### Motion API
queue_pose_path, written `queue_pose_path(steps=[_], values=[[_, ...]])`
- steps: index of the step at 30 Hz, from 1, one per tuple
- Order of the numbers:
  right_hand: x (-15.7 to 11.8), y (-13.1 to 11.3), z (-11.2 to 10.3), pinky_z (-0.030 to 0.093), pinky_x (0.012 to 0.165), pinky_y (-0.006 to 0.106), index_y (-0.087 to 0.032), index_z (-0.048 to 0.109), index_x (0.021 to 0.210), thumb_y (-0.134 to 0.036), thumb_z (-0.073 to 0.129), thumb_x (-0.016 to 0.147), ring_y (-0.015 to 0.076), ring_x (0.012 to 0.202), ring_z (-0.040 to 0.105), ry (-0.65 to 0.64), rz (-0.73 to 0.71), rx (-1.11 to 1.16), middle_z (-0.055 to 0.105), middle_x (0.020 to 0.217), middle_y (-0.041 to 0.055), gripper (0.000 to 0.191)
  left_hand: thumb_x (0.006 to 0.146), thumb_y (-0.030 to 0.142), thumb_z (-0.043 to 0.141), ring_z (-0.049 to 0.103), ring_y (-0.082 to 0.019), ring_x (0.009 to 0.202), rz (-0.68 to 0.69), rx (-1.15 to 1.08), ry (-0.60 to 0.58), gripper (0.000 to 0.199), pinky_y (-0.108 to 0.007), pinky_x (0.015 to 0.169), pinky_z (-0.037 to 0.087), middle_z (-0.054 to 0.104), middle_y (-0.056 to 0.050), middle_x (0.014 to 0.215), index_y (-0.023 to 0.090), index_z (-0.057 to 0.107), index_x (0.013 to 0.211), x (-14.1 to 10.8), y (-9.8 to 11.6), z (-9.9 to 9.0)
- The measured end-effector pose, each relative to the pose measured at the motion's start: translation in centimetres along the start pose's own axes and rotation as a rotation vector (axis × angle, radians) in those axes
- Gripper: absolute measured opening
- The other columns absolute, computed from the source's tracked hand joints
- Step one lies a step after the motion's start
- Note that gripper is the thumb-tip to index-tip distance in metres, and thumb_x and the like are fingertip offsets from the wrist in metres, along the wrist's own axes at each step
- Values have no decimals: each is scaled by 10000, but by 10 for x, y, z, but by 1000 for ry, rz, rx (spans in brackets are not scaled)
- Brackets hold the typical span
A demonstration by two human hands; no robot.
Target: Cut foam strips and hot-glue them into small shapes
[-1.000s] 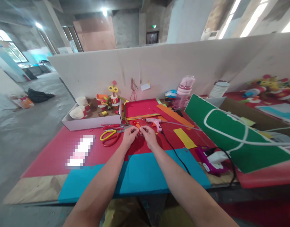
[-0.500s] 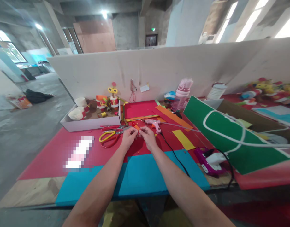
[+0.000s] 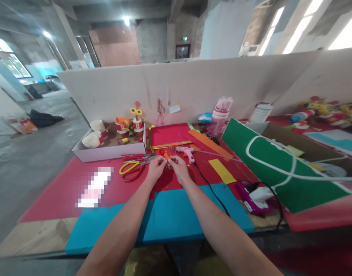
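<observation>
My left hand point(image 3: 156, 168) and my right hand point(image 3: 178, 168) meet over the red table top, thumbs and fingertips pinched close together. Between them they hold a small orange strip point(image 3: 166, 155), whose upper end sticks out above the fingers; the rest of it is hidden. Left of my left hand lie scissors with yellow and red handles point(image 3: 130, 167), with their blades toward that hand. Just beyond my right hand, a pink glue gun point(image 3: 187, 152) rests on its side, a clear glue stick reaching out behind it and its black cord running toward me.
A white-walled box point(image 3: 112, 151) holds paper cups point(image 3: 91, 141) and small cup figures. To the right are a yellow strip point(image 3: 222, 171), a purple power strip point(image 3: 254, 199), a green board point(image 3: 267, 165) and a pink bottle point(image 3: 220, 113). Blue sheets point(image 3: 176, 214) cover the near edge.
Both hands stay pinched together in nearly the same place, with the orange strip slightly shifted between the fingertips. The view has tilted a little.
</observation>
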State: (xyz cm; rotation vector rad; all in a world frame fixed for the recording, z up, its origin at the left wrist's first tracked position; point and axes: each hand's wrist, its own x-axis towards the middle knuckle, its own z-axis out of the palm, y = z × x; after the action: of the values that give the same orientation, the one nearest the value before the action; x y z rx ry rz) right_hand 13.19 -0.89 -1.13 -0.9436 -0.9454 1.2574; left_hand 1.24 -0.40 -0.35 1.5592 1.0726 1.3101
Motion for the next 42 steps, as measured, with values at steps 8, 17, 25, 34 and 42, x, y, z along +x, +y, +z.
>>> queue_pose_path(steps=[8, 17, 25, 34, 42], values=[[0, -1, 1, 484, 599, 274, -196, 611, 775, -559, 755, 527, 126, 581, 554, 21, -10, -20, 619, 671, -7, 463, 756, 366, 612, 475, -101, 494, -45, -47, -17, 236, -219, 509, 366, 551, 25, 546, 181, 513, 647, -2, 3, 1], [1, -1, -1, 481, 653, 285, -204, 629, 774, -419, 738, 595, 142, 648, 575, 18, -112, -27, 636, 710, -6, 300, 791, 393, 585, 470, -102, 492, -20, -57, -10, 260, -226, 505, 369, 533, 26, 546, 183, 514, 655, -2, 5, 3], [-1, -3, -2, 486, 645, 292, -212, 630, 814, -359, 722, 608, 145, 636, 585, -31, -68, -42, 644, 716, -7, 270, 721, 376, 679, 480, -91, 502, -63, -103, 106, 238, -214, 517, 378, 527, 43, 544, 168, 567, 695, -1, 6, 0], [-3, -10, -1, 506, 668, 272, -177, 657, 838, -370, 744, 588, 122, 625, 601, -34, 19, 13, 670, 724, -4, 328, 690, 370, 703, 469, -83, 486, -125, -220, 125, 250, -200, 497, 364, 542, 33, 526, 145, 596, 669, 0, -1, -3], [-2, -6, 2, 550, 690, 329, -193, 573, 777, -371, 793, 529, 172, 624, 668, -19, 84, 150, 674, 645, -10, 376, 681, 383, 715, 570, -124, 653, -120, -234, 140, 270, -233, 638, 445, 661, -19, 728, 147, 683, 808, 0, 3, -2]])
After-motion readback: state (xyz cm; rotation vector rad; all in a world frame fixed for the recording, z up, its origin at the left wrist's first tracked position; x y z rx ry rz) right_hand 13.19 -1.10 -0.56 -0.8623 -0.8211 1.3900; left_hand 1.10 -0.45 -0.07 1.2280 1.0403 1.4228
